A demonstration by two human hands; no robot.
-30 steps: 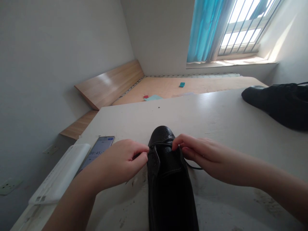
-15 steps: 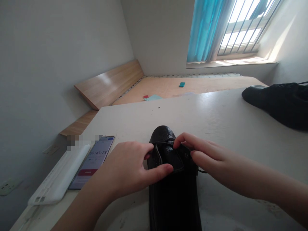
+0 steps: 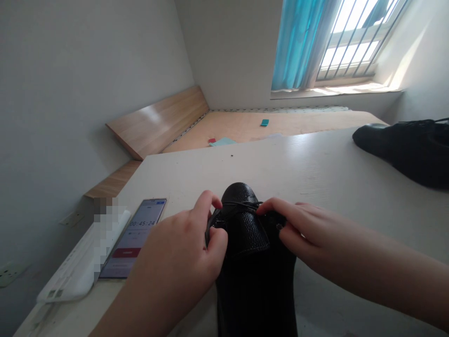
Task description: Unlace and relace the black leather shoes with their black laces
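A black leather shoe (image 3: 249,234) rests on the white table, its toe pointing away from me. Dark laces (image 3: 242,204) cross over the front of its tongue. My left hand (image 3: 196,238) pinches the shoe's left eyelet flap between thumb and fingers, pulling it outward. On the other side, my right hand (image 3: 298,224) has its fingers closed on the right flap, close to the eyelets. The tongue lies between the two flaps. What the fingertips press against underneath is partly hidden.
Another black shoe (image 3: 403,152) stands at the table's right edge. To the left lie a phone (image 3: 135,241) with a running timer and a white plastic device (image 3: 80,262). Beyond the white table (image 3: 185,175) is a bed (image 3: 298,122) with small coloured pieces on it.
My left hand has moved from the tongue to the left flap and spread it outward. The shoe's opening looks wider. My right hand stays at the right flap.
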